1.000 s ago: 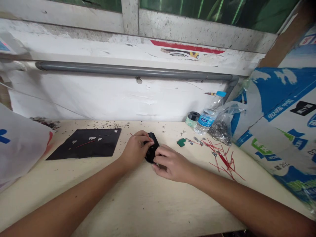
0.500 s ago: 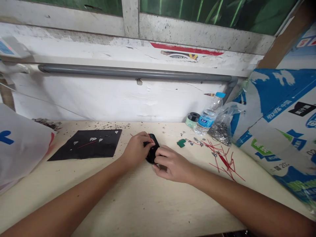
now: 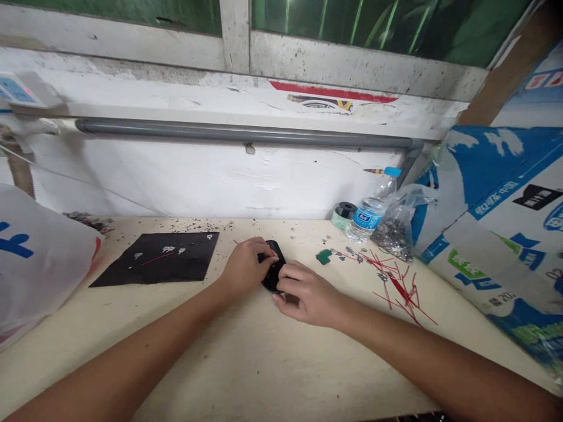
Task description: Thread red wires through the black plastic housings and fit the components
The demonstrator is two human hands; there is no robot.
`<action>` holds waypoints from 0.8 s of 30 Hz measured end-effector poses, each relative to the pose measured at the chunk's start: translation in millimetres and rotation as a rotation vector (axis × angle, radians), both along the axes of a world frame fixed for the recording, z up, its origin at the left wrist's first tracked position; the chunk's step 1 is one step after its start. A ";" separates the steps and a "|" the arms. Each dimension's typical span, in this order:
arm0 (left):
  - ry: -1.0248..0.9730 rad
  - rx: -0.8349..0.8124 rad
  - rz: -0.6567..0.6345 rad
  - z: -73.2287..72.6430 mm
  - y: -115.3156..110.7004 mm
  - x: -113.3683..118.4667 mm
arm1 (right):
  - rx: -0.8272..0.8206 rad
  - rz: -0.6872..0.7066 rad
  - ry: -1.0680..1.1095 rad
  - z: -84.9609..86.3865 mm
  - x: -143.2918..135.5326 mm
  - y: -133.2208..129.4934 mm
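Observation:
A black oblong plastic casing (image 3: pixel 274 274) lies on the table between my hands. My left hand (image 3: pixel 246 264) is closed, with thumb and forefinger pinched over the casing's upper part. It holds a thin red wire (image 3: pixel 271 251); one end shows over the casing and the other pokes out behind the hand. My right hand (image 3: pixel 305 292) has its fingers curled against the casing's right edge and grips it there. Whether its fingertips also hold something small is hidden.
Right of my hands lie a green piece (image 3: pixel 324 256), small metal parts and several loose red wires (image 3: pixel 402 290). Behind stand a tape roll (image 3: pixel 343 215), a water bottle (image 3: pixel 368 214) and a bag of metal parts (image 3: pixel 393 234). A black sheet (image 3: pixel 176 266) lies left; a carton (image 3: pixel 510 234) stands right.
The whole view has shifted slightly. Both hands keep almost the same position at the casing, and nothing has visibly been let go or taken up.

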State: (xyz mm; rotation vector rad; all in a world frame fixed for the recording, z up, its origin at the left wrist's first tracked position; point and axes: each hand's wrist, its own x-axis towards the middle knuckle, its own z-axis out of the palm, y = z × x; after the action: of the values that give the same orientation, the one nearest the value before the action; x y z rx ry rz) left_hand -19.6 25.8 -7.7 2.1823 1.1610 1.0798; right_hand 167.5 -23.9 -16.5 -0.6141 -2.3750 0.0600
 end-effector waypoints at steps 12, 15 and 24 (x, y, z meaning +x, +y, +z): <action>-0.643 -0.310 0.078 6.7 4.9 -9.2 | 0.099 -0.086 0.058 -0.6 4.6 3.6; -0.678 -0.666 -0.184 11.7 2.4 -10.0 | 0.080 -0.058 0.037 -0.4 5.8 0.9; -0.747 -0.852 -0.289 13.8 -5.9 -5.7 | -0.657 -0.183 0.736 -4.1 4.3 9.5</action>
State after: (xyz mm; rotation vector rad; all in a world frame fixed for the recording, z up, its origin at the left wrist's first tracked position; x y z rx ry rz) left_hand -25.3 19.9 6.1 1.0885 0.7161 0.9010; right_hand 171.8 -14.4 -20.6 -0.9120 -1.5474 0.8554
